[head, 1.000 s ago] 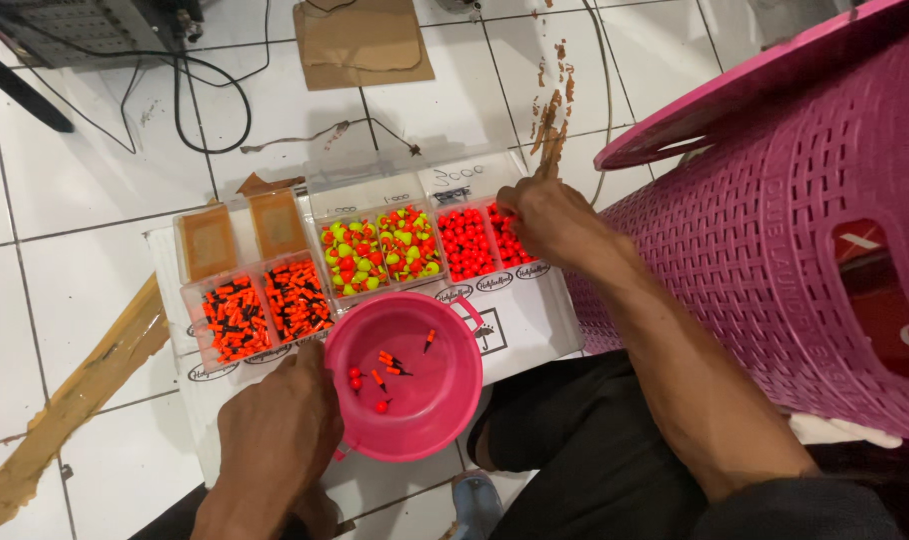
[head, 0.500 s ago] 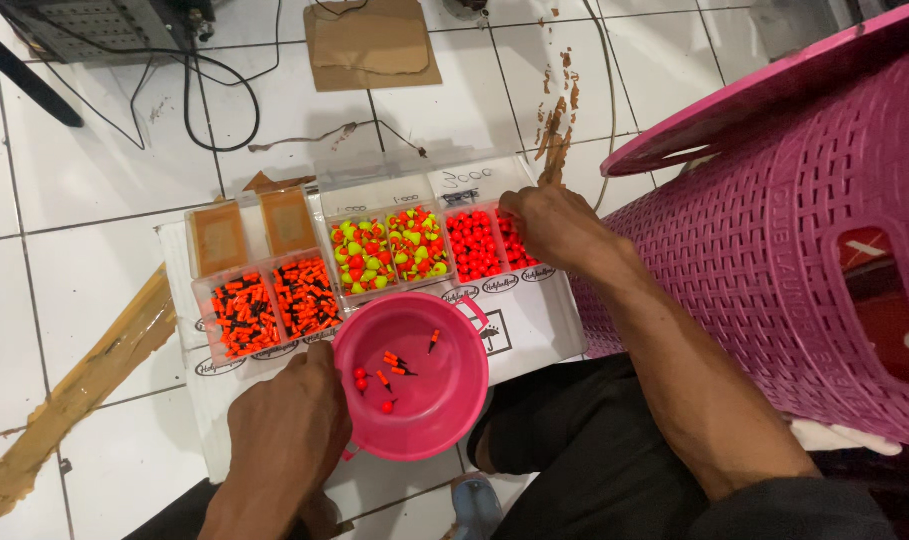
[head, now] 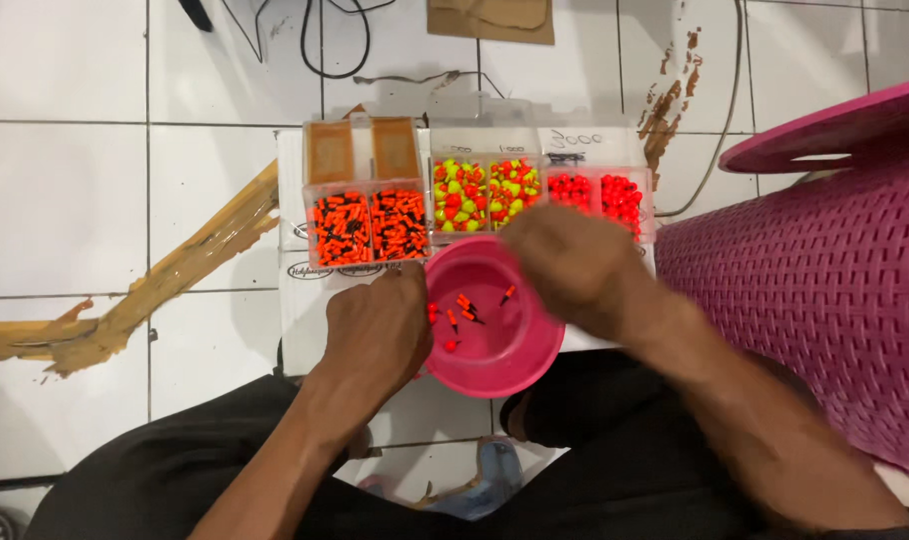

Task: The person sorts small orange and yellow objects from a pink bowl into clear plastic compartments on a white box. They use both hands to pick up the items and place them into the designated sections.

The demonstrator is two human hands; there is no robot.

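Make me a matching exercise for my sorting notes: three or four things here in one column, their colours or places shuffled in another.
Things:
1. bowl
2. laundry basket
3. left compartments
4. middle compartments

Descriptions:
A. yellow and red beads
B. purple-pink woven plastic, far right
C. orange and black pieces
D. pink, round, between left hand and right hand

Pairs: 1-D, 2-B, 3-C, 4-A

Bowl (head: 495,345) before compartment box (head: 475,190); basket (head: 825,300) right; beads probably in bowl.
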